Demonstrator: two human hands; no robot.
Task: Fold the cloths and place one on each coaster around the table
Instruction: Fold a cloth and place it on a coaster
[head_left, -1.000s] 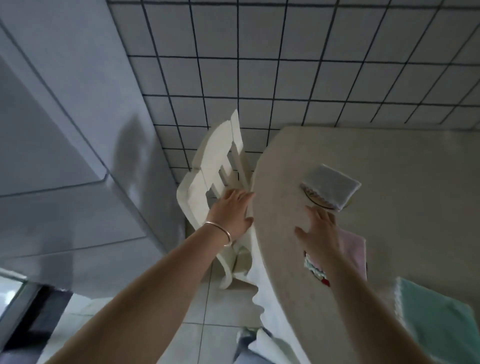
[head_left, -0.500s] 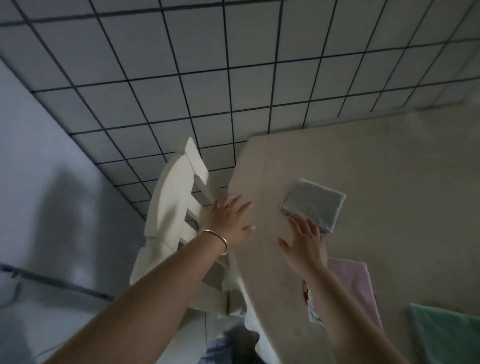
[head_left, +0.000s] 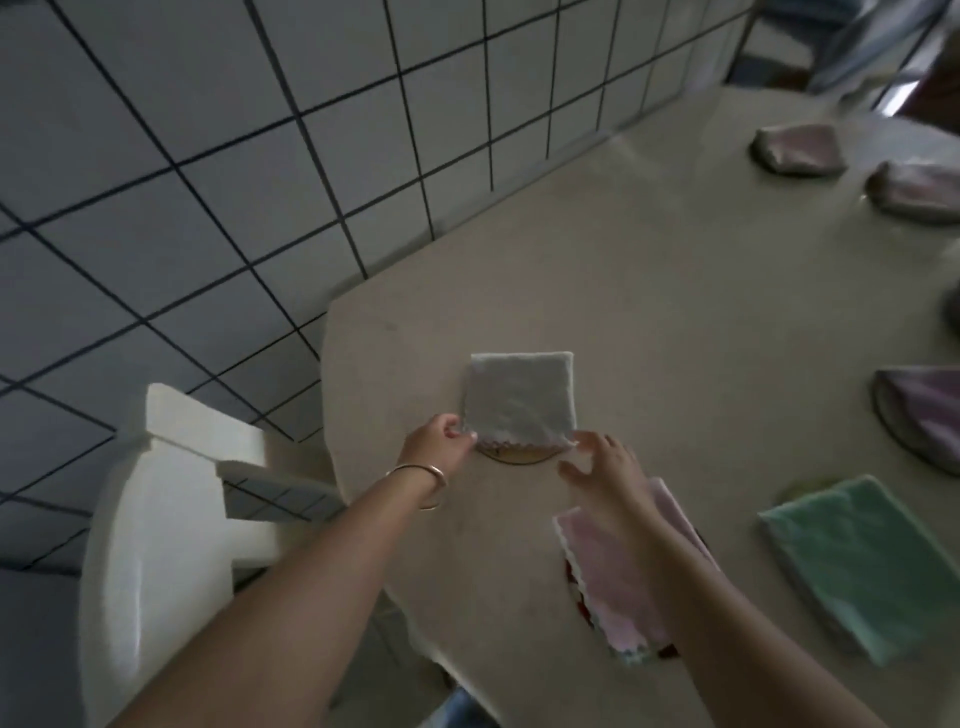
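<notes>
Two folded cloths (head_left: 631, 569) (head_left: 862, 564) beside the grey cloth (head_left: 519, 397)

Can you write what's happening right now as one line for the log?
step: placing | both hands pinch grey cloth | over coaster | pink cloth beside

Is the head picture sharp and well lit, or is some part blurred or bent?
Head view: dim and flat; the grey cloth is fairly sharp, the folded cloths at far right smear with blur; the wall tile lines splay from the wide lens.

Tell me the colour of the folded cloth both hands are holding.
Grey cloth with a pale scalloped near edge, pinched by the left hand and right hand; head view.
</notes>
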